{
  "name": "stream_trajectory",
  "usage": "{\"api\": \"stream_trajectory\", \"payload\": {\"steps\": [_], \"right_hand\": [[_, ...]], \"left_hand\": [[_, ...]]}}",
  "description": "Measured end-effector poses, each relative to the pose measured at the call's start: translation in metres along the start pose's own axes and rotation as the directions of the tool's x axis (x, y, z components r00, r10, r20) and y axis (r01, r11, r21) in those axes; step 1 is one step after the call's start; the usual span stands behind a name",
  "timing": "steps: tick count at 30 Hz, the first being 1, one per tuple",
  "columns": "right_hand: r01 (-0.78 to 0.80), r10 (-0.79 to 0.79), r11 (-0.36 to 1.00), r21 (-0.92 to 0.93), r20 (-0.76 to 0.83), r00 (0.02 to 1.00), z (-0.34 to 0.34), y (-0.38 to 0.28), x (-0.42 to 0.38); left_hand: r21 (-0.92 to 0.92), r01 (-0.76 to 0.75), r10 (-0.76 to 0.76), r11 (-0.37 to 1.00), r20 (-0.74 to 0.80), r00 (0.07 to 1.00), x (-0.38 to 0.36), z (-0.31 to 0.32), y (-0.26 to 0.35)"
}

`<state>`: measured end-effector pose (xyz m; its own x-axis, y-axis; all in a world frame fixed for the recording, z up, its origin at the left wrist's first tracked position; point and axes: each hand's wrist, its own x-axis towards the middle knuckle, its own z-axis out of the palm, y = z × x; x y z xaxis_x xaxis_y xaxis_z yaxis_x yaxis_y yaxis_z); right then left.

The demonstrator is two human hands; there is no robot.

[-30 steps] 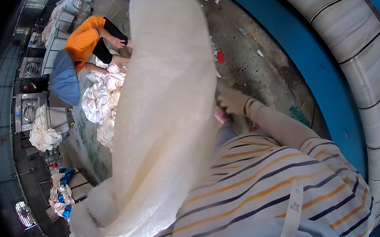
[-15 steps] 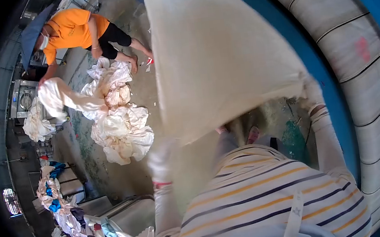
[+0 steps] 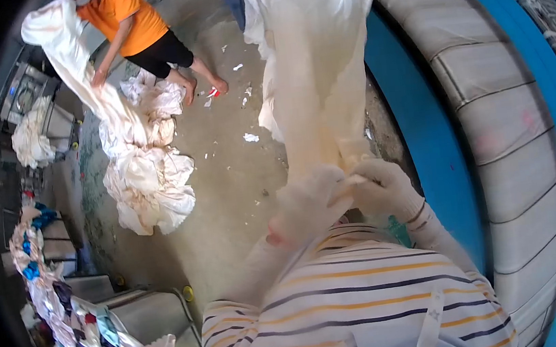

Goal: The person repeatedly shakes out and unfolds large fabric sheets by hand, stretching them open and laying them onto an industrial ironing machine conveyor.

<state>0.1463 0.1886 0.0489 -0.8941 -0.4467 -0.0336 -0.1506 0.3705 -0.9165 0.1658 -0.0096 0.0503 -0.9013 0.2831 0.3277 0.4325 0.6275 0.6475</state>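
A large off-white cloth (image 3: pixel 320 66) stretches away from my chest toward the top of the view, its near end gathered in folds. My left hand (image 3: pixel 312 200), in a white glove, is closed on this gathered end. Beside it my right hand (image 3: pixel 386 188), gloved too, curls its fingers round the same end. The two hands meet in front of my striped shirt. Exactly how the fingertips pinch the cloth is hard to make out.
To my right runs a large machine with a padded grey roller (image 3: pixel 503 106) and blue frame (image 3: pixel 440 148). A person in an orange shirt (image 3: pixel 137 18) lifts a cloth over a white cloth heap (image 3: pixel 153 188). Metal carts (image 3: pixel 154 321) with mixed laundry stand at lower left.
My hands have come together from wide apart, and the spread cloth has narrowed into folds. The person in orange has raised their cloth higher. My view has shifted somewhat.
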Motion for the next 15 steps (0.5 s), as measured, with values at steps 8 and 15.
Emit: {"api": "stream_trajectory", "payload": {"steps": [8,15], "right_hand": [[0.416,-0.432,0.890,-0.187,-0.054,0.900,-0.032,-0.066,-0.038],[0.219,-0.182,0.974,-0.065,-0.798,0.575,-0.068,-0.054,-0.094]], "left_hand": [[0.112,-0.038,0.077,0.993,-0.364,0.928,0.019,0.042,-0.054],[0.007,-0.352,0.326,0.936,-0.392,0.860,0.082,-0.028,-0.007]]}}
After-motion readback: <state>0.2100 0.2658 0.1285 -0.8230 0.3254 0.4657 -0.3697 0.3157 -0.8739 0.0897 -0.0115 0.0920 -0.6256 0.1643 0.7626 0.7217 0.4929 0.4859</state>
